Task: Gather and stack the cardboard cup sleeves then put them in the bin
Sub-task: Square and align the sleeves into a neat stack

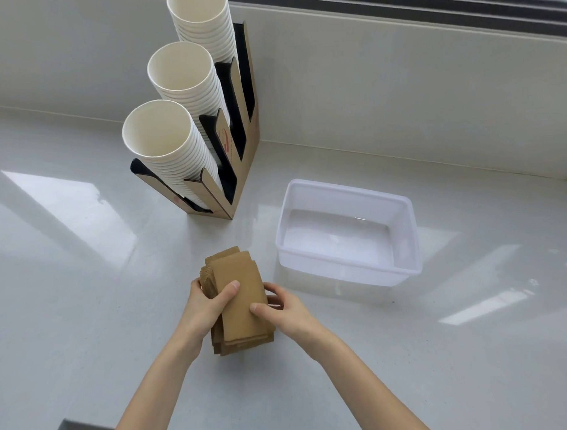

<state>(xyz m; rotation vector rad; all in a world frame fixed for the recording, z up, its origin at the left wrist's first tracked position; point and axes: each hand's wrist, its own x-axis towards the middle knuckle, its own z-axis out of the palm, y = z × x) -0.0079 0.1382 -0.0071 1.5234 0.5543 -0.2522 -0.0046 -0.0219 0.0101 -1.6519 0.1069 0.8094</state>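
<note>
A stack of flat brown cardboard cup sleeves (239, 297) is held between both hands above the pale counter, near the front centre. My left hand (208, 304) grips the stack's left side, thumb pressed on the top sleeve. My right hand (283, 306) holds the right side, thumb on top and fingers curled behind. The sleeves are roughly aligned, with edges fanned slightly at the far end. A translucent white plastic bin (349, 267) sits to the right of the stack, with nothing in it.
A cardboard-and-black cup dispenser (227, 168) stands behind the stack at the left, holding three tilted columns of white paper cups (168, 149). The glossy counter (80, 288) meets a low back wall (376, 105) under a window.
</note>
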